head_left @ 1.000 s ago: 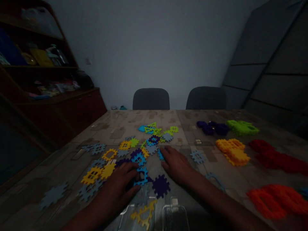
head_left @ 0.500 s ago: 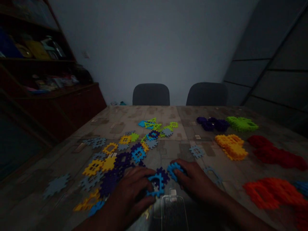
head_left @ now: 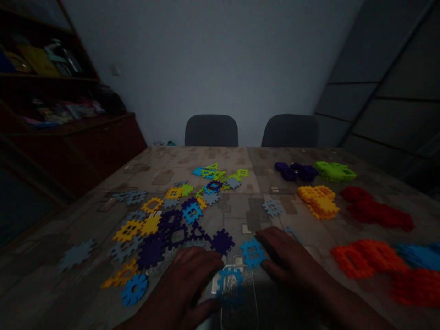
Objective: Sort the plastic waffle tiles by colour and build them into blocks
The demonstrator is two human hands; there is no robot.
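My left hand [head_left: 192, 284] is open at the near edge of the table, its thumb apart from its fingers. Just right of its fingertips is a light-blue square-frame building piece [head_left: 231, 270], blurred by motion. My right hand [head_left: 288, 256] is also open, fingers and thumb apart. The thumb tip is close to or touching a light-blue notched window tile [head_left: 252, 253]; I cannot tell which. A dark purple square tile [head_left: 222, 242] lies between the hands, slightly beyond them. Left of my left hand are more purple tiles [head_left: 153, 250] and a round blue piece [head_left: 134, 289].
Yellow [head_left: 129, 230], grey and lime pieces are scattered across the left and middle. On the right stand piles of orange [head_left: 367, 258], red [head_left: 376, 208], yellow [head_left: 319, 200], purple [head_left: 296, 171], lime [head_left: 335, 171] and blue pieces [head_left: 417, 255]. Two chairs [head_left: 211, 130] stand behind the table.
My hands have let go of the two light-blue pieces. The window tile now lies flat beside my right hand, and the frame piece is lower and nearer me. The view has shifted slightly.
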